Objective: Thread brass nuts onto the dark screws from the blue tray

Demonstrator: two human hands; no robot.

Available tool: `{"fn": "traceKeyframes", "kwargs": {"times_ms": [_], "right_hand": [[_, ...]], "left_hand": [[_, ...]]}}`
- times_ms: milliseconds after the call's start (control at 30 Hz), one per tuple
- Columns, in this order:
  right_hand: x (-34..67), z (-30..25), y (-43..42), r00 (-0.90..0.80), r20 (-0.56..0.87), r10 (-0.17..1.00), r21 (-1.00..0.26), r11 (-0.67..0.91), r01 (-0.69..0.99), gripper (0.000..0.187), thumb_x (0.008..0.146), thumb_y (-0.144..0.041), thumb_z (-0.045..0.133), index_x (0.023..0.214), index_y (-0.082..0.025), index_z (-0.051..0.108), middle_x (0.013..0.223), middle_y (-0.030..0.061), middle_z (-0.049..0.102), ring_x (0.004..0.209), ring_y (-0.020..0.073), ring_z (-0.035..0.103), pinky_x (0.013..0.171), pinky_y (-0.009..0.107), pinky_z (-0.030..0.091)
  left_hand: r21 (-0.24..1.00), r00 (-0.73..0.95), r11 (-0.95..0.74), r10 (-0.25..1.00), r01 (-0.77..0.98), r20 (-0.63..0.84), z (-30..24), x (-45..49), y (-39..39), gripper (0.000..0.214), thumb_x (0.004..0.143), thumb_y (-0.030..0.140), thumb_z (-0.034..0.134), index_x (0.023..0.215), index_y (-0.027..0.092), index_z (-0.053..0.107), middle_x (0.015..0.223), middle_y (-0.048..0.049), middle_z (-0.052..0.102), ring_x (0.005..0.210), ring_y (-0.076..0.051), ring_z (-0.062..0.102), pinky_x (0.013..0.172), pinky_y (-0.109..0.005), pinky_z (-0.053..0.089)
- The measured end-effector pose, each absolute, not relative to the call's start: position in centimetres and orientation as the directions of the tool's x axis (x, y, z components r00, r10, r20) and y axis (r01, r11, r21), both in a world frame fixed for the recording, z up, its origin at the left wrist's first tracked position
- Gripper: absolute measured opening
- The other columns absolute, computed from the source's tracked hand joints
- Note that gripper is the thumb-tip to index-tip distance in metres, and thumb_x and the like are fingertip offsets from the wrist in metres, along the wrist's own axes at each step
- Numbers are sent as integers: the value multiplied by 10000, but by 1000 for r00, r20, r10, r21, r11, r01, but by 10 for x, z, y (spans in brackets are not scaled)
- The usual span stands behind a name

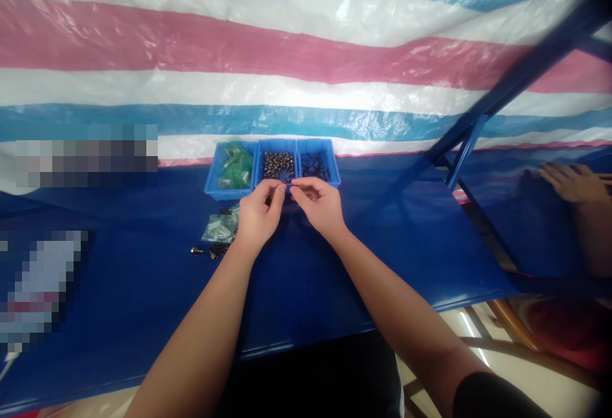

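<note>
My left hand [259,213] and my right hand [319,204] meet over the blue table [143,278], fingertips pinched together on a small dark part [287,185] just in front of three blue bins. The left bin [231,170] holds green bags. The middle bin [278,164] is full of small shiny metal pieces. The right bin [316,164] has small black parts. The part between my fingers is too small to make out.
A small clear bag [220,227] and a few dark metal pieces [205,252] lie left of my left hand. Another person's hand [571,181] rests on the table at far right, beyond a blue metal frame [482,118]. A striped tarp [287,55] hangs behind.
</note>
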State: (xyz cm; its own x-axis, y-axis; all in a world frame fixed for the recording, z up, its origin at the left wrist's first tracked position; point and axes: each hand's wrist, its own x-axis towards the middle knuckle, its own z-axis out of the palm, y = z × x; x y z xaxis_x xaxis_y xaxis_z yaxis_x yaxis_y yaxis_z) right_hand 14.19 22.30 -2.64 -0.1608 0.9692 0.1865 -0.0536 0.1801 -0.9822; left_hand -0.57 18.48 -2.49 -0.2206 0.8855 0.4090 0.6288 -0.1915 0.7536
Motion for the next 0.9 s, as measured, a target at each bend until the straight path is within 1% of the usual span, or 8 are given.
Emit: {"fn": "traceKeyframes", "kwargs": {"times_ms": [100, 233, 467, 733, 900], "right_hand": [[142, -27, 223, -154, 183, 971, -983, 177, -55, 237, 819, -405, 733, 973, -225, 749, 938, 50, 778, 810, 177, 737, 805, 343, 625], [141, -29, 224, -142, 191, 971, -981, 184, -61, 234, 821, -391, 730, 973, -214, 748, 924, 47, 778, 797, 173, 736, 794, 332, 622], [141, -29, 224, -146, 181, 973, -983, 174, -59, 245, 812, -401, 736, 974, -217, 748, 924, 47, 779, 785, 170, 733, 779, 329, 624], [141, -26, 223, -148, 183, 972, -981, 172, -90, 249, 800, -383, 750, 980, -210, 752, 930, 52, 778, 785, 169, 733, 787, 333, 625], [141, -27, 223, -159, 183, 970, -982, 171, -84, 236, 802, -382, 750, 970, -216, 754, 930, 51, 777, 793, 174, 735, 780, 334, 624]], "left_hand": [[760, -218, -201, 885, 618, 411, -23, -5, 184, 271, 976, 424, 557, 1032, 195, 691, 627, 29, 609, 549, -101, 538, 606, -228, 427], [756, -204, -223, 881, 616, 427, -22, -4, 184, 245, 967, 382, 579, 1097, 201, 680, 572, 61, 539, 519, -88, 499, 608, -218, 427], [736, -206, -228, 870, 638, 448, -22, -4, 185, 208, 964, 350, 576, 1052, 193, 680, 577, 60, 536, 514, -84, 488, 590, -214, 418], [736, -215, -200, 878, 646, 428, -24, -4, 186, 228, 966, 378, 564, 1026, 187, 672, 591, 54, 557, 505, -83, 476, 577, -218, 400], [747, -207, -190, 892, 638, 403, -26, -5, 186, 247, 974, 401, 545, 1019, 187, 660, 595, 48, 570, 523, -94, 515, 590, -222, 408]]}}
